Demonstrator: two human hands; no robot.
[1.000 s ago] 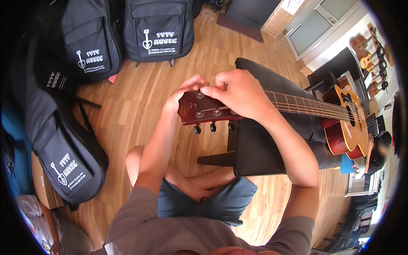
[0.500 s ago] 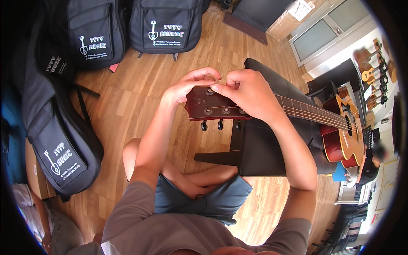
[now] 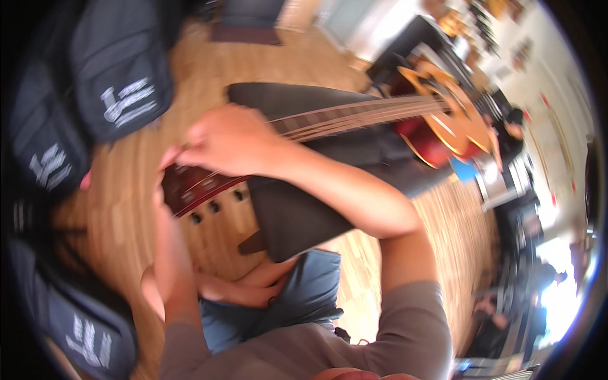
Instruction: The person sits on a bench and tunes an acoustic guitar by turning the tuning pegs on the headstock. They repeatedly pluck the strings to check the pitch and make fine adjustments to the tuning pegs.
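An acoustic guitar (image 3: 467,128) with a pale top and dark red sides lies across a black padded bench (image 3: 294,212). Its dark red headstock (image 3: 180,190) juts past the bench's left end, with black tuning pegs (image 3: 214,207) along its near edge. My right hand (image 3: 231,140) is over the headstock, closed with thumb and fingers pinched; what they hold is too small and blurred to make out. My left hand (image 3: 163,171) is at the headstock's far-left end, close to the right fingertips. Its fingers are partly hidden and smeared by motion.
Black guitar bags (image 3: 123,69) stand at the far left, and another bag (image 3: 82,329) lies at near left. Beyond the guitar body, people (image 3: 510,130) are near a blue object (image 3: 464,170). Guitars hang on the far right wall. My crossed legs are below the bench.
My view has swung to the right, so guitar, bench and bags appear shifted left and turned. Both hands are still at the headstock, and the picture is now blurred.
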